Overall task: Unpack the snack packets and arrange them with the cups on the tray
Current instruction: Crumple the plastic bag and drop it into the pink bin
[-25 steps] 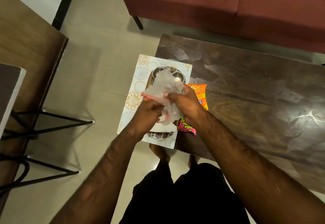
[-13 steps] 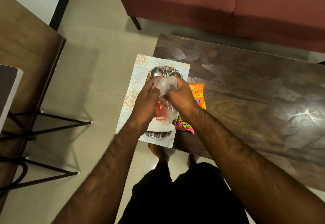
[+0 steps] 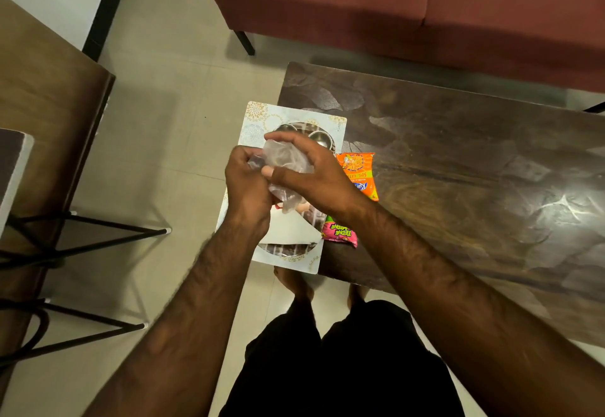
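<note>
A white patterned tray (image 3: 257,122) hangs over the left end of the dark table (image 3: 458,161). Two steel cups (image 3: 319,136) stand at its far end, partly hidden by my hands. Above the tray, my left hand (image 3: 247,184) and my right hand (image 3: 311,177) both grip a crumpled clear plastic bag (image 3: 284,161). An orange snack packet (image 3: 360,174) lies on the table right of the tray. A pink and green snack packet (image 3: 340,233) lies nearer me, under my right wrist. A white paper (image 3: 291,231) rests on the tray.
A maroon sofa (image 3: 409,7) stands beyond the table. At the left is a wooden table (image 3: 42,89) with black metal legs (image 3: 82,236). My feet are on the tiled floor (image 3: 163,105) just below the tray's near edge.
My hands have bunched the clear bag into a tighter ball. The right hand now wraps over its top. The red bit seen below the bag earlier is almost hidden.
</note>
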A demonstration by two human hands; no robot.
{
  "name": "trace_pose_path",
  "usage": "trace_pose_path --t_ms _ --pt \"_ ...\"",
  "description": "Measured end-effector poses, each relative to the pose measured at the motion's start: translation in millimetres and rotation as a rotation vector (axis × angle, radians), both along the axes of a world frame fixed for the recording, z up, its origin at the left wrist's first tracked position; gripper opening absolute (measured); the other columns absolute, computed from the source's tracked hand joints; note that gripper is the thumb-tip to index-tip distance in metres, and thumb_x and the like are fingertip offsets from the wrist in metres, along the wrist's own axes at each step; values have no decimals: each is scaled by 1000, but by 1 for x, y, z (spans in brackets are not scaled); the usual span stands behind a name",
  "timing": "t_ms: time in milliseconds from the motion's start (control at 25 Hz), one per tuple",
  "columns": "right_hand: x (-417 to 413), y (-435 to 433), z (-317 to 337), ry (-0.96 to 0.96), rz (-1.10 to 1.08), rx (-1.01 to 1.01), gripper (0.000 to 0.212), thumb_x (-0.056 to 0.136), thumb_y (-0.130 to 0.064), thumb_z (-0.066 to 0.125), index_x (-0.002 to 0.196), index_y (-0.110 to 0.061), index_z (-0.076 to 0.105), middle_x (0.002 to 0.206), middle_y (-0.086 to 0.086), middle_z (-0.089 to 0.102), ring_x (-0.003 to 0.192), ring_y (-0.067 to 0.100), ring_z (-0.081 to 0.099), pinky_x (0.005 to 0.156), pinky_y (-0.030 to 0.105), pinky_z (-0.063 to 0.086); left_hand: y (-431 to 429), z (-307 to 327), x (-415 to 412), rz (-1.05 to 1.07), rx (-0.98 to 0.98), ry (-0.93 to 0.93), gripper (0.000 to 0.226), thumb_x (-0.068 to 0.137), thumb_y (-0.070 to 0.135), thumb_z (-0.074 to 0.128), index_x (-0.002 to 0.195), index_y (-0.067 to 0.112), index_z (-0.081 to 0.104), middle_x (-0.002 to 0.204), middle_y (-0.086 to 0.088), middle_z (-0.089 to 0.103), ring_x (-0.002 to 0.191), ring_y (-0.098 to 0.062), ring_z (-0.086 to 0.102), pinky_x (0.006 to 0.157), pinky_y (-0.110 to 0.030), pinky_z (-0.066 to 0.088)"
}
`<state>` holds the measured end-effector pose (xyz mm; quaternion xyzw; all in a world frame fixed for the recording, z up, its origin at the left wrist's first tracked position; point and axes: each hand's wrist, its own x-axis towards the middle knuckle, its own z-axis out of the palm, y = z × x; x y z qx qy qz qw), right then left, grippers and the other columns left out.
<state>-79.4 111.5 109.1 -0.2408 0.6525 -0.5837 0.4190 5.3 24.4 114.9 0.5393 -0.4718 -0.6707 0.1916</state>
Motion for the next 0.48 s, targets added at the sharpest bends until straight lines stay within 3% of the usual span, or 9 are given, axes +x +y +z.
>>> trace_pose_path --t_ms 120,240,360,480 --pt "-6 -3 0 186 -162 111 24 90 -4 61 108 -16 71 96 -14 68 89 8 66 82 31 55 14 7 -3 -24 183 141 25 92 -4 45 105 12 58 98 -14 71 86 -30 68 72 -42 57" --pt "-15 5 1 303 -204 191 13 89 -13 55 95 -17 66 89 -9 67 84 21 67 76 45 59 26 14 -1 -161 255 269 39 79 5 48 116 12 57 118 -18 66 100 -30 67 74 -47 60" --pt "-23 16 6 365 -211 175 11 92 -14 51 92 -14 62 91 -1 67 86 23 64 77 48 56 37 19 -3 -353 142 211 62 73 7 56 133 19 49 129 -15 63 107 -27 67 79 -50 62" --pt "-33 30 16 374 -220 161 12 94 -13 50 90 -17 61 87 -5 65 83 19 62 75 41 54 50 27 -14 -388 68 179 51 83 5 58 129 26 54 111 1 72 94 -17 74 74 -45 63"
